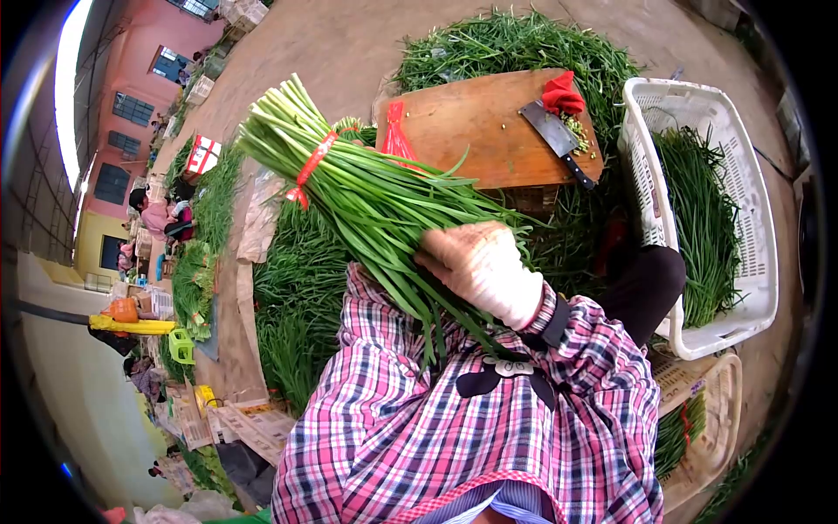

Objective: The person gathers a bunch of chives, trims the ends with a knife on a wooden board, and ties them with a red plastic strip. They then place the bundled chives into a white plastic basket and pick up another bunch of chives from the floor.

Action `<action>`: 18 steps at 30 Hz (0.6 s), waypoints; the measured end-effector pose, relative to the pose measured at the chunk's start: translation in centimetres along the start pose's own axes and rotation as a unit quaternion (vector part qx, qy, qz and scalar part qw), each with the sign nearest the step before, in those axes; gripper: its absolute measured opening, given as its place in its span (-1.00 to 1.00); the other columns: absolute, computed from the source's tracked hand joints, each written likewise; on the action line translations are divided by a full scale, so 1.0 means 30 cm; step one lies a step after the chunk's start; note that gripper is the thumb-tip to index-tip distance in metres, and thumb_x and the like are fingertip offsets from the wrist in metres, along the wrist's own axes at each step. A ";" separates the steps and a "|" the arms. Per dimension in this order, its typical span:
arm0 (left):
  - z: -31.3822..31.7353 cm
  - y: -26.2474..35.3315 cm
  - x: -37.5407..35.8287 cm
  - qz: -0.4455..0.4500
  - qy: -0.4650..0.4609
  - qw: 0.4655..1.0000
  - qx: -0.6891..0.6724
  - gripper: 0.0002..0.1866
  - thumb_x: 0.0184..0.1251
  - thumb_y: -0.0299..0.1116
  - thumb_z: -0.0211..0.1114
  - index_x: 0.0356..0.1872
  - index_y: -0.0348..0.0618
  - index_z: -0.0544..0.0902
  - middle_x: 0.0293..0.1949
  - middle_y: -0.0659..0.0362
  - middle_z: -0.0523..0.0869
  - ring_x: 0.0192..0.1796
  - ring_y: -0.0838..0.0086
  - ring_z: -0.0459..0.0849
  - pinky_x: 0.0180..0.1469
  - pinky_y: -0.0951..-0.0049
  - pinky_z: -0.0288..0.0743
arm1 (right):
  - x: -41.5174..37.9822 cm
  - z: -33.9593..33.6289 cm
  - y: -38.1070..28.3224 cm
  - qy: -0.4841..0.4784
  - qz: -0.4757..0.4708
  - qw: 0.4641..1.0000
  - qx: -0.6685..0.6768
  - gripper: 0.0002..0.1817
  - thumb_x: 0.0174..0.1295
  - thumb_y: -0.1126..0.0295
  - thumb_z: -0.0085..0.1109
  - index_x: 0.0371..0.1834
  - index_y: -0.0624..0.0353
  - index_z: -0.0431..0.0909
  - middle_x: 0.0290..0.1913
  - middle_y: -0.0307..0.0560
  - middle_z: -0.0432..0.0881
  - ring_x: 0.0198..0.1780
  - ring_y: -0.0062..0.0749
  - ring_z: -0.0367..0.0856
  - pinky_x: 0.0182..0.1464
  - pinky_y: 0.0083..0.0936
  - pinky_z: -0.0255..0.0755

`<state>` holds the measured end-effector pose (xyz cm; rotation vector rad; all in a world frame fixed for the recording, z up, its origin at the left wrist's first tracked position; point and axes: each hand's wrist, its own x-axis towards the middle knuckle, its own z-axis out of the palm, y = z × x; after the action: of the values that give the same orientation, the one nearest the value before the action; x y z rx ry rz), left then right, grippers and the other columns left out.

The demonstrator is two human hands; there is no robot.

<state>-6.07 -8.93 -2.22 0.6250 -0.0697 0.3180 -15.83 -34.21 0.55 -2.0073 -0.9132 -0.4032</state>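
Note:
A large bundle of long green stalks (pixel 371 196) lies slantwise above my lap, its pale cut ends at the upper left. Red tape (pixel 316 164) is tied round it near those ends. My right hand (pixel 484 266), in a pale covering, rests on the leafy part with its fingers bent against the leaves; their tips are partly hidden. The bundle hides my left hand; only the plaid sleeve (pixel 371 301) shows beneath it. Beyond the bundle, a wooden board (pixel 480 122) carries a cleaver (pixel 554 140), a red cloth (pixel 563 93) and red strips (pixel 395 135).
A white crate (pixel 764 236) with green bundles stands at the right, and another crate (pixel 720 419) is below it. Loose greens (pixel 515 52) lie behind the board and more (pixel 297 297) at the left. Other people (pixel 157 217) sit at the far left.

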 end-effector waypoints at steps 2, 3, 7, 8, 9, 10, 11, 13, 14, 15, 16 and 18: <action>-0.001 -0.001 0.005 0.001 -0.002 1.000 -0.003 -0.25 0.29 0.07 0.19 0.46 0.02 0.26 0.44 0.02 0.29 0.46 0.14 0.25 0.50 0.05 0.07 | -0.034 -0.034 0.003 -0.072 -0.031 0.991 0.107 -0.86 0.15 0.32 0.31 -0.42 0.09 0.55 -0.57 -0.08 0.53 -0.52 -0.13 0.57 -0.45 -0.26 0.44; -0.005 -0.002 0.008 -0.001 -0.001 1.000 -0.002 -0.25 0.29 0.07 0.20 0.46 0.02 0.26 0.45 0.02 0.29 0.46 0.14 0.24 0.50 0.05 0.06 | -0.057 -0.092 0.000 -0.193 0.007 0.962 0.193 -0.90 0.17 0.34 0.29 -0.40 0.09 0.59 -0.53 -0.09 0.59 -0.48 -0.18 0.62 -0.42 -0.31 0.47; -0.007 -0.011 0.012 -0.003 -0.005 1.000 -0.007 -0.23 0.28 0.07 0.21 0.47 0.02 0.24 0.45 0.02 0.27 0.47 0.15 0.23 0.51 0.05 0.05 | -0.219 -0.214 0.103 -0.402 0.107 0.901 0.127 -0.86 0.20 0.23 0.21 -0.28 0.00 0.65 -0.44 0.02 0.65 -0.32 -0.03 0.67 -0.26 -0.20 0.54; -0.006 -0.010 0.015 -0.004 -0.006 1.000 -0.009 -0.23 0.28 0.06 0.22 0.47 0.03 0.24 0.46 0.02 0.27 0.48 0.15 0.22 0.51 0.06 0.04 | -0.317 -0.200 0.166 -0.372 0.108 0.921 -0.050 -0.87 0.16 0.29 0.19 -0.29 0.03 0.66 -0.45 -0.01 0.66 -0.31 -0.02 0.68 -0.25 -0.17 0.56; -0.004 -0.011 0.020 -0.002 -0.008 1.000 -0.009 -0.22 0.28 0.06 0.22 0.47 0.03 0.24 0.46 0.02 0.27 0.48 0.15 0.22 0.52 0.06 0.04 | -0.347 -0.203 0.197 -0.421 0.150 0.851 -0.277 -0.79 0.10 0.33 0.19 -0.20 0.07 0.64 -0.41 -0.03 0.67 -0.30 0.01 0.68 -0.23 -0.14 0.56; 0.000 -0.014 0.025 -0.003 -0.011 1.000 -0.013 -0.22 0.27 0.06 0.23 0.48 0.03 0.23 0.46 0.02 0.26 0.48 0.15 0.22 0.52 0.06 0.04 | -0.371 -0.224 0.222 -0.377 0.129 0.841 -0.366 -0.63 0.10 0.36 0.25 0.02 0.12 0.61 -0.21 0.03 0.70 -0.27 0.04 0.69 -0.19 -0.13 0.56; 0.004 -0.016 0.030 -0.003 -0.012 1.000 -0.013 -0.22 0.27 0.06 0.23 0.48 0.03 0.23 0.46 0.02 0.26 0.48 0.15 0.21 0.52 0.06 0.03 | -0.344 -0.258 0.194 -0.283 0.131 0.914 -0.259 -0.59 0.10 0.36 0.27 0.06 0.15 0.59 -0.19 0.03 0.71 -0.25 0.00 0.70 -0.19 -0.18 0.57; 0.011 -0.027 0.042 -0.009 -0.020 1.000 -0.013 -0.21 0.27 0.06 0.24 0.48 0.03 0.22 0.47 0.02 0.25 0.49 0.15 0.20 0.52 0.06 0.02 | -0.293 -0.299 0.093 -0.152 0.201 0.968 0.018 -0.56 0.14 0.29 0.30 0.09 0.17 0.54 -0.22 0.06 0.69 -0.17 -0.25 0.71 -0.16 -0.33 0.56; 0.013 -0.038 0.052 -0.013 -0.026 1.000 -0.012 -0.20 0.26 0.06 0.24 0.48 0.03 0.22 0.47 0.02 0.25 0.49 0.15 0.20 0.53 0.06 0.02 | -0.256 -0.311 0.037 -0.212 0.356 0.876 0.246 -0.58 0.22 0.21 0.31 0.09 0.18 0.56 -0.22 0.06 0.71 -0.23 -0.34 0.73 -0.21 -0.40 0.58; 0.017 -0.046 0.058 -0.018 -0.034 0.999 -0.016 -0.20 0.26 0.06 0.25 0.49 0.03 0.22 0.47 0.02 0.25 0.50 0.15 0.20 0.53 0.06 0.02 | -0.267 -0.279 0.050 -0.239 0.273 0.851 0.380 -0.60 0.35 0.22 0.18 0.09 0.32 0.59 -0.31 -0.01 0.74 -0.33 -0.39 0.72 -0.24 -0.46 0.61; 0.018 -0.051 0.063 -0.025 -0.041 0.999 -0.017 -0.19 0.26 0.06 0.25 0.49 0.03 0.21 0.47 0.02 0.24 0.50 0.15 0.19 0.53 0.07 0.01 | -0.242 -0.250 0.028 -0.364 0.404 0.631 0.553 -0.56 0.46 0.14 0.02 0.14 0.29 0.58 -0.30 -0.01 0.74 -0.35 -0.43 0.71 -0.25 -0.53 0.61; 0.028 -0.059 0.072 -0.039 -0.060 0.997 -0.025 -0.19 0.25 0.05 0.26 0.49 0.04 0.21 0.48 0.02 0.24 0.50 0.15 0.19 0.53 0.07 0.00 | -0.224 -0.170 -0.021 -0.355 0.324 0.612 0.627 -0.29 0.45 -0.17 -0.11 0.39 0.21 0.35 -0.19 -0.03 0.74 -0.28 -0.42 0.73 -0.27 -0.55 0.62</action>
<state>-3.45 -10.21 -2.20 0.5962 -0.1672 0.2025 -20.55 -41.20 -0.06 -0.8875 -0.4898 1.2467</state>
